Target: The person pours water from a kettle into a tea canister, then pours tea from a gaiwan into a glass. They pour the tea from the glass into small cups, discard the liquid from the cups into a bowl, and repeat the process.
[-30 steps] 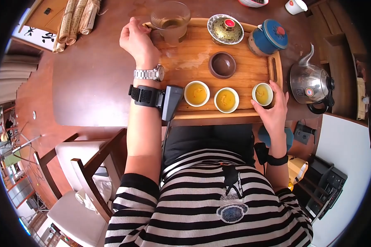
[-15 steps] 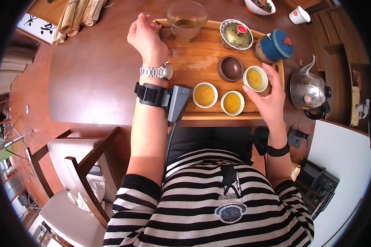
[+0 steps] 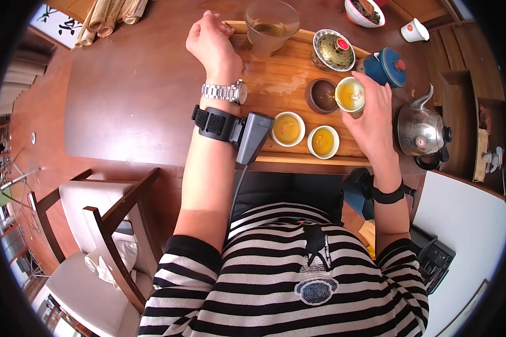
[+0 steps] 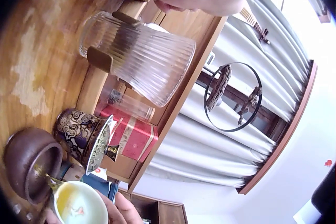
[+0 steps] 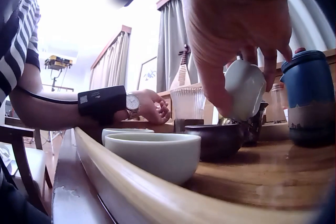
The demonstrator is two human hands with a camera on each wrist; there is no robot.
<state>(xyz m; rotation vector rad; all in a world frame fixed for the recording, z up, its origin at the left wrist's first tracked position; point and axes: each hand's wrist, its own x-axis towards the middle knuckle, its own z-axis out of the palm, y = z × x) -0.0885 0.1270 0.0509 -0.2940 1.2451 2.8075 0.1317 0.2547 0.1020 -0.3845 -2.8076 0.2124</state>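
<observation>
My right hand (image 3: 374, 121) pinches a small white teacup (image 3: 349, 94) by its sides, tilted toward a dark brown clay bowl (image 3: 320, 96). In the left wrist view, a thin yellow stream of tea (image 4: 51, 180) runs from the cup's lip into the bowl (image 4: 32, 165). Two more teacups, one on the left (image 3: 288, 129) and one on the right (image 3: 323, 141), stand upright with yellow tea along the tray's near edge. Loosely curled and holding nothing, my left hand (image 3: 212, 45) rests by the tray's far left corner, beside a ribbed glass pitcher (image 3: 271, 28) with some brownish liquid.
On the wooden tray (image 3: 264, 73) stand a patterned lidded gaiwan (image 3: 333, 50) and a blue lidded pot (image 3: 385, 67). A steel kettle (image 3: 421, 129) sits right of the tray. Farther back are a bowl of tea leaves (image 3: 365, 12), a paper cup (image 3: 414, 31) and bamboo scrolls (image 3: 104, 19).
My right hand has lifted the right-hand teacup from the tray's near right, carried it up and left to the brown bowl, and tipped it. The left hand stays beside the pitcher.
</observation>
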